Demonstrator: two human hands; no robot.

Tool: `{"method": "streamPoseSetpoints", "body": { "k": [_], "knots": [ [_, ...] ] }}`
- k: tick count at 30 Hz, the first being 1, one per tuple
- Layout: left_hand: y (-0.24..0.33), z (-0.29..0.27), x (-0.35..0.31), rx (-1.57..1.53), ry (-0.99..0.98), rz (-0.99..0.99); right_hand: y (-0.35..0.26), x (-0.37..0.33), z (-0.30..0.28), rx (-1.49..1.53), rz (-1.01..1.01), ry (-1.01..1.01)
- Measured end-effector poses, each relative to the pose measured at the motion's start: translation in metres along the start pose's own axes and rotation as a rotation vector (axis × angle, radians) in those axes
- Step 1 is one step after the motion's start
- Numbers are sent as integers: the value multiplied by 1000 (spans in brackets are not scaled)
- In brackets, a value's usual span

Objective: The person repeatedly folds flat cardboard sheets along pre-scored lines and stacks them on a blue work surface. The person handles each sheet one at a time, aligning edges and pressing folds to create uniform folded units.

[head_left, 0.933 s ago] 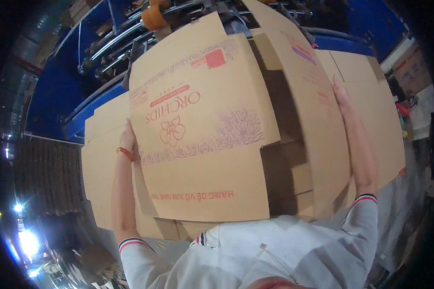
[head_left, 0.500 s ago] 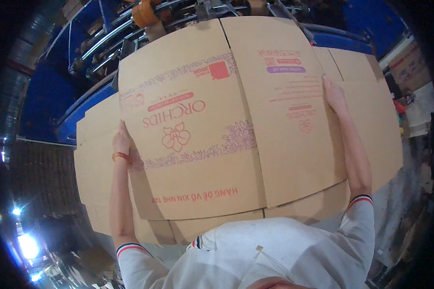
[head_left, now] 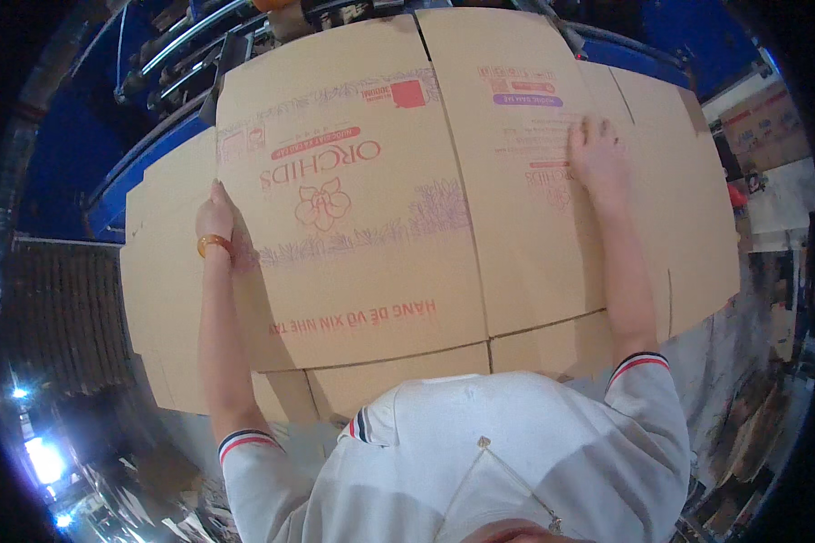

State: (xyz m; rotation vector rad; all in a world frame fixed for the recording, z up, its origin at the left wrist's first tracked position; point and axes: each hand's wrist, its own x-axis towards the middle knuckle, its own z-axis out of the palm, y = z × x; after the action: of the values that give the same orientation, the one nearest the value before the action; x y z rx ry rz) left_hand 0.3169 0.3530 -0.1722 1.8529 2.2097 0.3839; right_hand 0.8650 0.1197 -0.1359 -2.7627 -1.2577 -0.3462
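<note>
A flattened brown cardboard box (head_left: 353, 299), printed in red and purple, lies in front of me on top of wider plain cardboard (head_left: 167, 299). At its left edge, my left hand (head_left: 215, 220) is closed on the rim; its lower fingers are partly hidden. An orange-brown bangle (head_left: 214, 244) circles that wrist. My right hand (head_left: 599, 161) rests palm down on the printed box's right panel, fingers spread and bent, holding nothing. Dark creases divide the printed box into panels and flaps.
A blue machine frame (head_left: 154, 149) with metal rods (head_left: 190, 36) stands beyond the cardboard's far edge. To the right is a stacked printed carton (head_left: 765, 127). Loose cardboard pieces (head_left: 743, 434) lean at the lower right, and a bright light (head_left: 45, 460) shines at the lower left.
My right hand has shifted left, from the printed box's right edge onto its panel, and its fingers have spread. My left hand stays at the left edge. The whole scene sits slightly higher in view.
</note>
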Motion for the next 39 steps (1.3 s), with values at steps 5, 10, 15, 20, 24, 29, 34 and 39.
{"method": "streamPoseSetpoints", "body": {
  "k": [5, 10, 15, 20, 24, 29, 34, 39],
  "knots": [
    [14, -12, -20, 22, 104, 99, -34, -63, -3, 134, -402, 197],
    [18, 5, -92, 166, 417, 546, -21, -82, -7, 318, -418, 39],
    [39, -38, -276, 57, -308, 1027, -4, -204, -51, 270, -698, -123],
    [24, -20, -258, 7, -202, 1094, 8, -212, -52, 305, -784, -105],
    [36, -7, -207, 48, -62, 1250, -15, -168, -39, 345, -785, 19],
    [77, -5, -138, 24, 45, 1248, -44, -77, -11, 345, -831, 183],
    [112, 2, -81, 45, 215, 1068, -80, -13, 14, 309, -706, 204],
    [45, -10, -75, 35, 405, 922, -68, -72, -7, 413, -733, 121]
  ]
}}
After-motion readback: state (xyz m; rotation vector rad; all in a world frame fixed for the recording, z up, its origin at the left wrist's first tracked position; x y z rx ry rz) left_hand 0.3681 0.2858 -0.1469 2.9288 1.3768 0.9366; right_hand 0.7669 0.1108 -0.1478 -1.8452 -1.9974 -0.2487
